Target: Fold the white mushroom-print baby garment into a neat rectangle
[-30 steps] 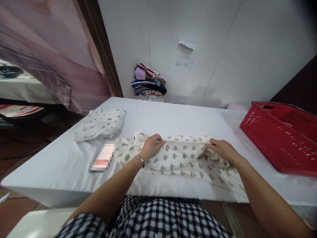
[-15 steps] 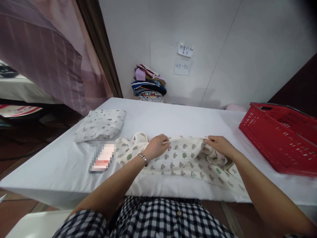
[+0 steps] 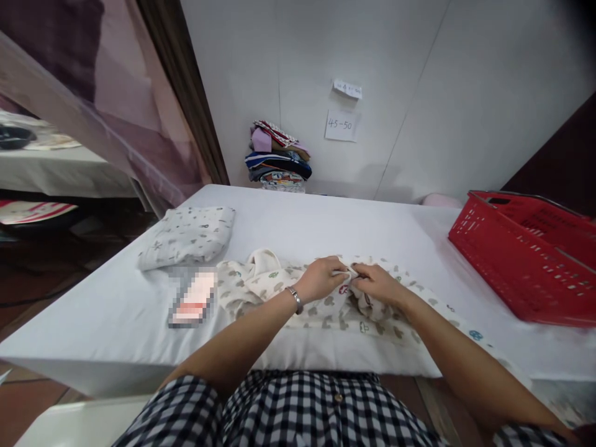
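A cream cloth [image 3: 321, 308] printed with grey and green mushrooms lies spread along the front of the white table. My left hand [image 3: 325, 277] pinches an edge of it near the middle. Close beside it, my right hand [image 3: 375, 284] is closed on the same cloth, with a bunched part below the fingers. The cloth's left end is rumpled, with a curled fold standing up. On the right, more of the cloth runs under my right forearm toward the table's front edge. Which layers each hand grips is partly hidden by the fingers.
A folded white printed cloth [image 3: 190, 236] and a pixelated flat object [image 3: 193, 301] lie at the left of the white table [image 3: 326, 217]. A red plastic basket [image 3: 521, 261] stands at the right. Folded clothes [image 3: 278, 158] are stacked behind the table by the wall.
My hands have come together: the right moved left and the left moved slightly right, gathering the stretched edge between them. More cloth now shows spread out to the right.
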`<state>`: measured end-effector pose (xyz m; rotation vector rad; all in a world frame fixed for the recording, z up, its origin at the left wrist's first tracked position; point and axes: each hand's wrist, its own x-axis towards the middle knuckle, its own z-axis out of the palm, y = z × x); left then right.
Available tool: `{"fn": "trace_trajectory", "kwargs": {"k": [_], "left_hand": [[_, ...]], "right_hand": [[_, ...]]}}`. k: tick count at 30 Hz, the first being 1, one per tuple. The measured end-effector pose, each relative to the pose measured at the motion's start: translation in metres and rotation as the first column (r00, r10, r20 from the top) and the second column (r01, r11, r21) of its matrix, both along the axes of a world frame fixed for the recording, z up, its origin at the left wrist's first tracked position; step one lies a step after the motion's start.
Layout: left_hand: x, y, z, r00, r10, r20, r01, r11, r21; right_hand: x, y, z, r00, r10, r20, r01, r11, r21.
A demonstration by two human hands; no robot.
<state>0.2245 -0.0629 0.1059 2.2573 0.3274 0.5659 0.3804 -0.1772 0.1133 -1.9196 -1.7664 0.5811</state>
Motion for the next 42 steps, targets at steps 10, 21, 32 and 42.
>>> {"fn": "trace_trajectory", "kwargs": {"k": [10,21,32,42], "left_hand": [[0.001,0.009,0.000,0.982,-0.157,-0.105,0.121,0.951,-0.285],[-0.073,0.066,0.048,0.950,0.091,-0.300,0.062,0.884,0.464],[-0.121,0.042,-0.001,0.901,0.412,0.138,-0.434,0.843,0.318],[-0.115,0.031,-0.039,0.873,0.424,0.240,-0.487,0.773,0.406]], "right_hand": [[0.000,0.000,-0.008,0.994,0.011,-0.109,-0.015,0.999,-0.040],[0.005,-0.013,0.005,0.998,-0.061,0.012,0.062,0.998,-0.019],[-0.002,-0.002,-0.004,0.958,-0.215,0.191,0.208,0.976,0.058],[-0.003,-0.003,-0.025,0.969,-0.214,0.126,0.206,0.976,0.076]]}}
